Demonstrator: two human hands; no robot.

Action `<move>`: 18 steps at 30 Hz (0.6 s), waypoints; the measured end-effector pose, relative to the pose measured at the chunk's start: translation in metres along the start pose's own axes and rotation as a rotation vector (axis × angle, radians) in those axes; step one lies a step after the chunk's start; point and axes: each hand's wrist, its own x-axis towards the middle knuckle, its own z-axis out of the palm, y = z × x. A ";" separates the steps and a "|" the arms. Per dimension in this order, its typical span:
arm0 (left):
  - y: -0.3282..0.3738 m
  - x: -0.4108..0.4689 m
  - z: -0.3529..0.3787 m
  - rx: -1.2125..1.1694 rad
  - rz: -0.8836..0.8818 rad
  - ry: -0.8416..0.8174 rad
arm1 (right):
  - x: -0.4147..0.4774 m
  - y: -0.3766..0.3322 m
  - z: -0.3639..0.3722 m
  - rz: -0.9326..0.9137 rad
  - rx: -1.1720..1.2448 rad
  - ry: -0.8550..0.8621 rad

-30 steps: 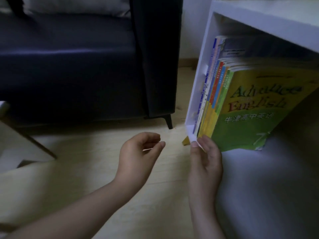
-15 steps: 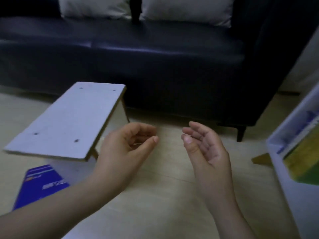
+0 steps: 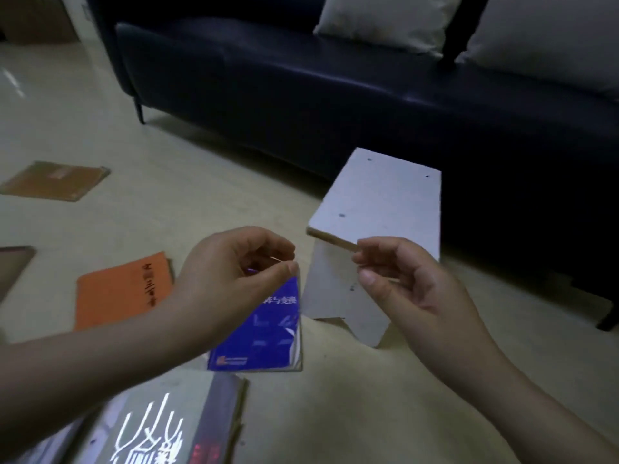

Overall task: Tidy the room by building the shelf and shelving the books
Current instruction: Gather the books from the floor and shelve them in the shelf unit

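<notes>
Several books lie flat on the floor [image 3: 368, 413]: a blue book [image 3: 261, 343] under the hands, an orange book [image 3: 117, 293] to its left, and a grey book [image 3: 160, 426] nearest the camera. The white shelf piece [image 3: 378, 202] stands just right of the blue book. The left hand [image 3: 227, 272] has thumb against forefinger; I cannot tell whether it pinches anything. The right hand [image 3: 412, 289] hangs loosely curled and empty. A dark sofa [image 3: 301, 95] stands behind.

The shelf panel [image 3: 378, 202] before you has a matt white face and a raw brown wood-fibre edge [image 3: 331, 241]. Your blue book [image 3: 264, 339] wears a glossy cover, while the orange book [image 3: 124, 289] looks like matt paper. The grey book [image 3: 160, 426] carries shiny lettering. The sofa [image 3: 301, 78] looks like smooth dark leather with a dull sheen, and its cushions [image 3: 385, 21] are pale matt cloth. The floor [image 3: 150, 202] is smooth and faintly glossy.
</notes>
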 end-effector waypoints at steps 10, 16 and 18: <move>-0.150 -0.035 -0.128 0.071 -0.082 0.259 | 0.041 -0.070 0.169 0.037 -0.243 -0.306; -0.240 -0.060 -0.181 0.060 -0.253 0.454 | 0.070 -0.080 0.262 0.014 -0.481 -0.505; -0.259 -0.064 -0.184 0.041 -0.286 0.452 | 0.077 -0.077 0.280 -0.008 -0.529 -0.558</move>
